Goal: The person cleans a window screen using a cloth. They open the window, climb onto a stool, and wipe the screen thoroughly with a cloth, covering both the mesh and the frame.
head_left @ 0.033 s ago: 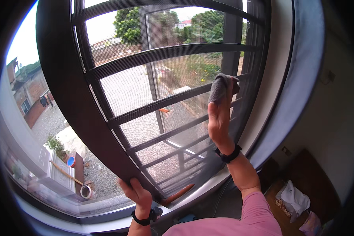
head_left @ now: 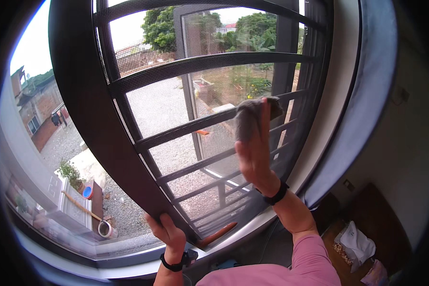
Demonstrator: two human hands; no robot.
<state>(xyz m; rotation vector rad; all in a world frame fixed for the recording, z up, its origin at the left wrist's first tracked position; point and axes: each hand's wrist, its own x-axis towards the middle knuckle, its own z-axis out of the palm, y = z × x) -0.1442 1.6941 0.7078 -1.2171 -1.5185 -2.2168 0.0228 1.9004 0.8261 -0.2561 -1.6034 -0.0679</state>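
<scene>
In front of me stands a window screen of fine dark mesh (head_left: 159, 102) in a broad dark frame (head_left: 88, 124). My right hand (head_left: 256, 157) is raised against the mesh with a crumpled grey cloth (head_left: 249, 119) in its grip; the cloth lies over the fingers and partly hides them. Low on the frame, my left hand (head_left: 168, 233) grips the lower left edge, thumb on the near side and the other fingertips partly hidden behind it. Dark horizontal bars (head_left: 181, 133) show behind the mesh.
A brown stick-like piece (head_left: 219, 234) lies at the screen's bottom edge. A bluish curtain (head_left: 367, 95) hangs at the right. Lower right, a wooden surface (head_left: 336, 233) bears a white plastic bag (head_left: 356, 240). Outside are gravel, a potted plant (head_left: 70, 172) and a blue-lined bucket (head_left: 87, 192).
My right hand and the cloth have moved left and slightly down across the mesh. My left hand stays on the frame's edge. The view has shifted a little.
</scene>
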